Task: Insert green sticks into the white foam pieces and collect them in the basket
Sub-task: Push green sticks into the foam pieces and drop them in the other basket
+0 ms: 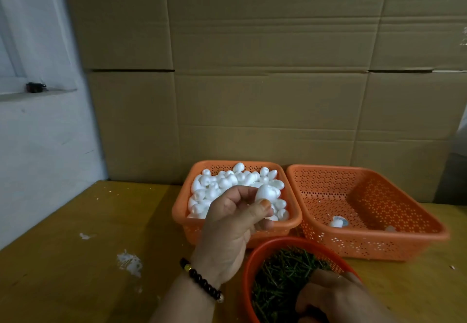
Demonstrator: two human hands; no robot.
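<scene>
A wall of cardboard boxes fills most of what I see, standing along the far edge of the yellow counter. On the counter in front of them sit two orange baskets side by side, almost touching. The left basket is heaped with white foam pieces. The right basket is nearly bare; I can make out one foam piece lying on its floor near the front wall, and another small pale thing near the front right corner that I cannot identify. Closer to me, a round red bowl holds a pile of green sticks.

My left hand is raised over the front of the left basket, its fingers and thumb curled around a single foam egg. A dark beaded bracelet circles that wrist. My right hand is down in the red bowl, on top of the sticks, fingers bent inward; I cannot tell whether it is holding a stick. White crumbs lie scattered on the counter to the left.
</scene>
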